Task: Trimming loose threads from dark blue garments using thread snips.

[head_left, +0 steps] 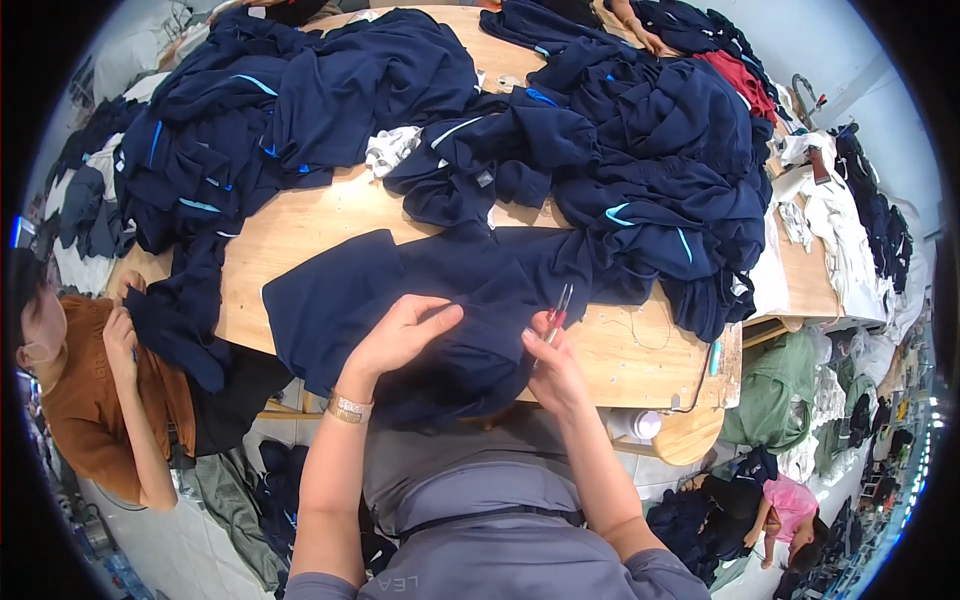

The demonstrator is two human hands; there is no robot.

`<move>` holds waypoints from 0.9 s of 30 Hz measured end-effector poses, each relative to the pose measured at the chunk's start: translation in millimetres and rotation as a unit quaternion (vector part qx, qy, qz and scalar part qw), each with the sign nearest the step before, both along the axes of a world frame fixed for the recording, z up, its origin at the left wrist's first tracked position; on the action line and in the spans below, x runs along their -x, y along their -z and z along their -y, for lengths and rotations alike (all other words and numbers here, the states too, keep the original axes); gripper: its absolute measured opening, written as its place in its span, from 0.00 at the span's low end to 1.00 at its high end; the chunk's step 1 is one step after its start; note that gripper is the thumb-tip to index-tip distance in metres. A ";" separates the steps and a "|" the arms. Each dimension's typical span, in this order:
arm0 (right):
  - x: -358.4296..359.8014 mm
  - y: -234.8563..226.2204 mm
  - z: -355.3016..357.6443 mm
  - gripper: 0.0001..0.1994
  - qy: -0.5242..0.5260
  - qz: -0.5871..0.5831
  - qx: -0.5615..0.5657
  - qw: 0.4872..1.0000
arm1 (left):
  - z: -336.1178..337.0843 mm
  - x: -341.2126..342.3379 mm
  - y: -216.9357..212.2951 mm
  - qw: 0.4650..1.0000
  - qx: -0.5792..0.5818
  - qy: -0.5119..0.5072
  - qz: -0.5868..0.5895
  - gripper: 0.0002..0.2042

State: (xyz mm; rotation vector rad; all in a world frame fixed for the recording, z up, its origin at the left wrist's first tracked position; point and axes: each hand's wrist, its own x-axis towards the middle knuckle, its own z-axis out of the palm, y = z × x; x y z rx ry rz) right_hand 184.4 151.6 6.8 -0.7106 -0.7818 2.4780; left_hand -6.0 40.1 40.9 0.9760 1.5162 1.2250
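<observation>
A dark navy garment [335, 285] lies spread across the near edge of the wooden table and hangs down over it in front of me. My left hand [398, 335] is over the middle of this cloth, its thumb and fingers stretched out and apart. Small thread snips [557, 316] with a red grip and metal points are held in my right hand [556, 372], points up and away from me. That hand is at the garment's right part, close to the table edge. No thread shows between the blades.
Big heaps of navy garments [330, 95] with light blue trim cover the table's far left, and another heap [660, 150] its right. A white cloth bundle [392, 150] lies between. A person in brown [95, 390] works at left; a co-worker's hand [650, 40] reaches in at far right.
</observation>
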 end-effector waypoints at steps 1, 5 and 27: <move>3.0 0.2 1.3 0.11 -0.001 -0.005 -0.002 1.000 | 1.1 3.2 3.6 1.000 0.008 -0.010 0.026 0.18; 12.5 1.4 5.5 0.11 -0.004 -0.025 0.030 0.999 | -1.4 6.9 19.7 0.988 0.022 -0.115 -0.103 0.17; 35.8 21.3 -6.3 0.13 0.018 0.122 -0.259 0.958 | -2.1 -38.3 6.6 0.934 -0.099 -0.078 -0.335 0.18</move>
